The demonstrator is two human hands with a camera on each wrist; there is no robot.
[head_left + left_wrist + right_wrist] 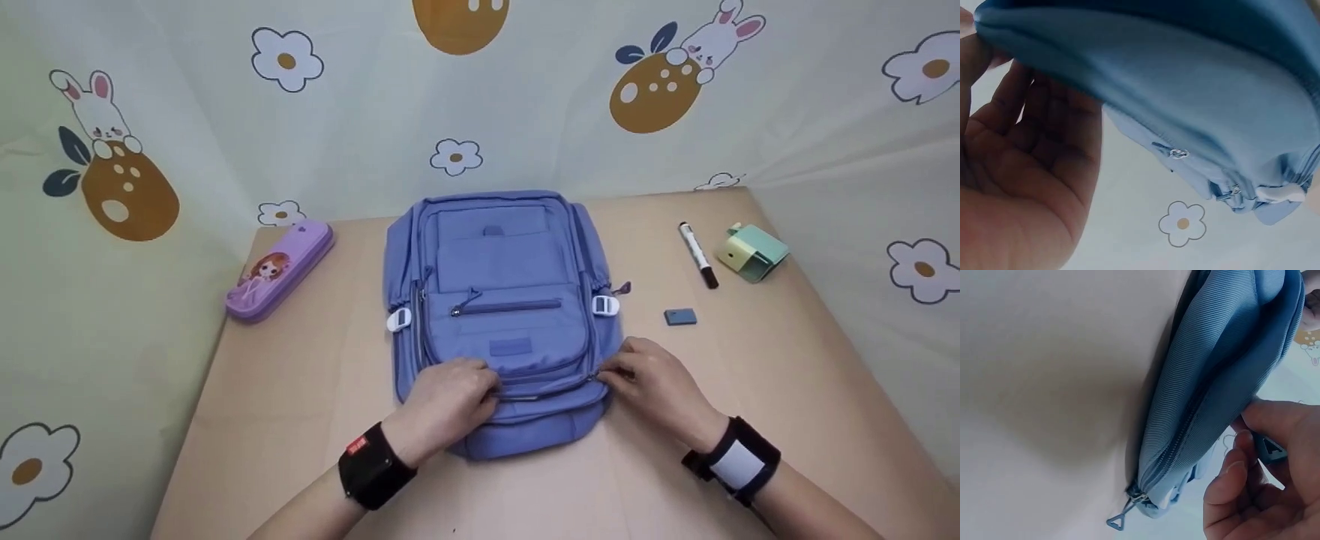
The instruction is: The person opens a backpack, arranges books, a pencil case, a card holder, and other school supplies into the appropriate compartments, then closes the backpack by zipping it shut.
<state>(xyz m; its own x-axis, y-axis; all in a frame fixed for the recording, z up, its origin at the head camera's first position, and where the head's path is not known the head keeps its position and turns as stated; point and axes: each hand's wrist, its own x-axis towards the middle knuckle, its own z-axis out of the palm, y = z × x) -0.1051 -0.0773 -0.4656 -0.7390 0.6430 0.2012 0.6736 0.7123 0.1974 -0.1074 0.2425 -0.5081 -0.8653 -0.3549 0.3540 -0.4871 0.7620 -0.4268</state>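
A blue backpack (pixel 491 262) lies flat with its front pocket side up. My left hand (pixel 454 397) grips the fabric edge near its lower front, and in the left wrist view the fingers curl at that blue edge (pixel 1039 53). My right hand (pixel 652 386) is at the lower right side of the bag. Between its thumb and fingers it pinches a blue zipper pull (pixel 1269 449) with a triangular end. A second zipper pull (pixel 1117 521) hangs at the end of a partly open zipper (pixel 1182 433) in the right wrist view.
Left of the bag lies a purple pencil case (pixel 281 271). To the right are a blue eraser (pixel 680 316), a black-and-white marker (pixel 698 255) and a green-and-yellow pencil sharpener (pixel 754 251). A patterned curtain (pixel 360 112) hangs behind and beside the brown tabletop (pixel 300 420).
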